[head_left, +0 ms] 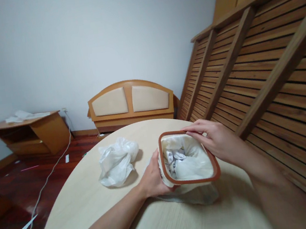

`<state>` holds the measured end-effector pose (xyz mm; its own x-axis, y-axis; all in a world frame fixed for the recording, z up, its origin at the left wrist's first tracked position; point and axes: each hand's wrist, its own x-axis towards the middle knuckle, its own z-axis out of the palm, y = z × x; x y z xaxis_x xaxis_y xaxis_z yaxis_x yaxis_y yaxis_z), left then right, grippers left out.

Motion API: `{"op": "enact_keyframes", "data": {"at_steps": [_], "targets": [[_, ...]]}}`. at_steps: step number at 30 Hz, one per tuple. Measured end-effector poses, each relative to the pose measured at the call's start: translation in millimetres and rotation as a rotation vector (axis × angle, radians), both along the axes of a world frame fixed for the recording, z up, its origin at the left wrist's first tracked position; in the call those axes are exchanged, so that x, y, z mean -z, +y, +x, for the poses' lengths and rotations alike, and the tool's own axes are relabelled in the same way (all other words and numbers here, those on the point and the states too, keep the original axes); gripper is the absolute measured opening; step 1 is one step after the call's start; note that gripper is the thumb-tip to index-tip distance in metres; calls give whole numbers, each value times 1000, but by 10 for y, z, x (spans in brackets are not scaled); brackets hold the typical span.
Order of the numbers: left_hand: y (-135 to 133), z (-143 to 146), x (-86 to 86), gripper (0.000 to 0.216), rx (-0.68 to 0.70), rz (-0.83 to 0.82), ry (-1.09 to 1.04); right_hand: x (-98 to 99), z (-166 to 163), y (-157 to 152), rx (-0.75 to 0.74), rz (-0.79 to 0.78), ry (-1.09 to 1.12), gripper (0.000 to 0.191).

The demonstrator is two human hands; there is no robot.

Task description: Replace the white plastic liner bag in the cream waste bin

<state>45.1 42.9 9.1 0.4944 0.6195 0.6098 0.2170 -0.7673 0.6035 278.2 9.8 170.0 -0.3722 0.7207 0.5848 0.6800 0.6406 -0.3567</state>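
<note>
Standing mid-tabletop (92, 209), a little toward the right edge: a bin (192, 181) with a white liner (196, 166) and crumpled paper (174, 157) inside. Left hand (153, 180) wrapped around the bin's left wall, thumb up by the rim. Right hand (218, 141) curled over the rim's far right corner, fingertips pressing the liner's edge there. Judging by that grip, liner work at the rim: hold firm with the left to stop any sliding, move the right corner by corner, pull gently to spare the thin plastic. Steer clear of the spare bag (117, 162) lying near the bin's left.
</note>
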Motion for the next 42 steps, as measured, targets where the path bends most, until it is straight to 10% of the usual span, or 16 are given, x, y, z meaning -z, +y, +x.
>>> {"op": "enact_keyframes", "data": {"at_steps": [20, 27, 42], "targets": [[-32, -3, 23, 116, -56, 123, 26, 98, -94, 37, 121, 161, -204, 33], [-101, 22, -57, 125, -46, 46, 68, 164, -265, -126, -89, -30, -400, 102], [-88, 111, -7, 127, 116, -186, -79, 189, -280, 67, -23, -250, -438, 106]]}}
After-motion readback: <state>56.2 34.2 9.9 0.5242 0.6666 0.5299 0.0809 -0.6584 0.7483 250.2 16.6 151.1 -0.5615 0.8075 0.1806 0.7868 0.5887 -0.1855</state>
